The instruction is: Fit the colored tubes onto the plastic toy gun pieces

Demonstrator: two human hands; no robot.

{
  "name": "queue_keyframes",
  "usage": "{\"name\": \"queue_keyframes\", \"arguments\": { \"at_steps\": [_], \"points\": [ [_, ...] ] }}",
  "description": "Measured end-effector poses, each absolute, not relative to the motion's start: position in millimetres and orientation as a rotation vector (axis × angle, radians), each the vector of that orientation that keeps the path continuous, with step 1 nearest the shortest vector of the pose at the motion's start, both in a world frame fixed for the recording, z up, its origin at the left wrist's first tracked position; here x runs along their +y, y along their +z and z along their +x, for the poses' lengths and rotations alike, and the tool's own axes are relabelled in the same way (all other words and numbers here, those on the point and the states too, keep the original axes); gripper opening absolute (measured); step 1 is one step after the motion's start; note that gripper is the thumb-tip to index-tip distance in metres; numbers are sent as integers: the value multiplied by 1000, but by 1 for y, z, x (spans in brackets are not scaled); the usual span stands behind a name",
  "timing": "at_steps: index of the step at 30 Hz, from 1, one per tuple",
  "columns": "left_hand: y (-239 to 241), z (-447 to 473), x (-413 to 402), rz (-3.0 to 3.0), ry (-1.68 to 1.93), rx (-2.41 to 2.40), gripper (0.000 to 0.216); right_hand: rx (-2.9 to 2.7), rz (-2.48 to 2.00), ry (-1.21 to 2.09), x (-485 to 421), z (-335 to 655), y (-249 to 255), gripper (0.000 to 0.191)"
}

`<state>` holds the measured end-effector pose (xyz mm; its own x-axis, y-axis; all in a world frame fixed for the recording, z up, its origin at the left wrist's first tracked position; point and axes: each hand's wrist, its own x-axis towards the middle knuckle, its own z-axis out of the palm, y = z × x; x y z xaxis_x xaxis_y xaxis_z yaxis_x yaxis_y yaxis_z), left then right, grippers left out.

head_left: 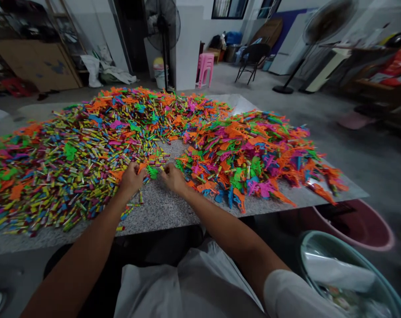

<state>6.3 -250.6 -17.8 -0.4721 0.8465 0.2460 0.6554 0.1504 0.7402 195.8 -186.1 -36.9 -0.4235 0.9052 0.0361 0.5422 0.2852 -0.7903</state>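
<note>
**Speckled stone table heaped with bright plastic, two hands meeting at the near middle**

Grey speckled table [167, 207] fills the view, seen from the seated person's head. A wide heap of small tubes [70, 154], yellow, blue, pink and orange, covers its left half. A heap of flat cut-out shapes [253, 154], mostly orange, pink and green, covers the right. Both heaps run up to the near edge, and a few tubes already lie at the rim. A sweep of a forearm would likely push pieces to the floor. On the right they might miss the pink basin [369, 234] and the teal basin [349, 260] set low beside the table.

Left hand [131, 179] and right hand [173, 177] rest near each other on the bare strip between the heaps. The left fingers are curled narrow, pinching a green piece [151, 171]. The right fingers are also curled, just beside it; whether they grip anything cannot be told. The green piece is small, flat, jagged-edged, vivid lime.
</note>
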Motion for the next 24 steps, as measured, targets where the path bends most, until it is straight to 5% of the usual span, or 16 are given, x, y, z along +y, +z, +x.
{"name": "queue_keyframes", "arguments": {
  "at_steps": [9,14,24],
  "points": [
    [-5,48,-286,1139,1447,1471,33,-1309,-734,1814,-219,189,-22,26],
    [2,51,-283,902,1662,1511,59,-1329,-662,1845,-220,198,-16,32],
    [18,58,-287,670,1629,1328,47,-1400,-723,1779,-222,213,-21,24]
  ]
}}
